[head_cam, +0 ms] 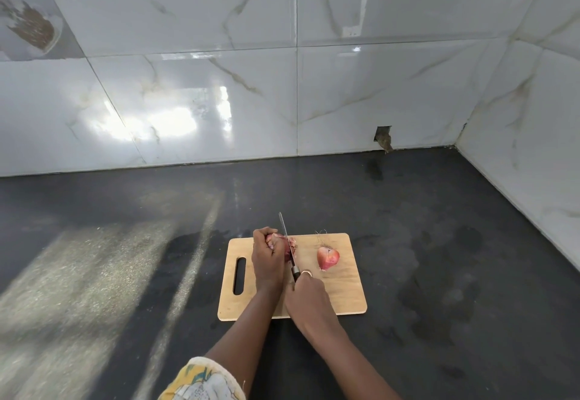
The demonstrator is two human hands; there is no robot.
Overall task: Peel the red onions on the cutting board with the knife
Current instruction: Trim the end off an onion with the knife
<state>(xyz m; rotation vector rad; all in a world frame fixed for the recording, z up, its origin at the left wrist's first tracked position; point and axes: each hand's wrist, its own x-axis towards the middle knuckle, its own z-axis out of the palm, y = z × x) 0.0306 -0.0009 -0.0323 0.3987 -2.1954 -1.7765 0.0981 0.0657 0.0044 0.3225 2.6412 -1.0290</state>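
A wooden cutting board (339,293) with a handle slot lies on the dark counter. My left hand (268,261) is closed over a red onion (277,238) at the board's far left; most of that onion is hidden by my fingers. My right hand (309,294) grips the handle of a knife (287,236), whose narrow blade points away from me and rests against the right side of the held onion. A bit of loose skin lies by the blade. A second red onion (328,257), with its skin and roots on, lies alone on the board's right half.
The dark stone counter (125,274) stretches all around the board, with damp patches to the right. Glossy marble-tiled walls (219,85) close off the back and the right side. A small hole (383,136) sits low in the back wall.
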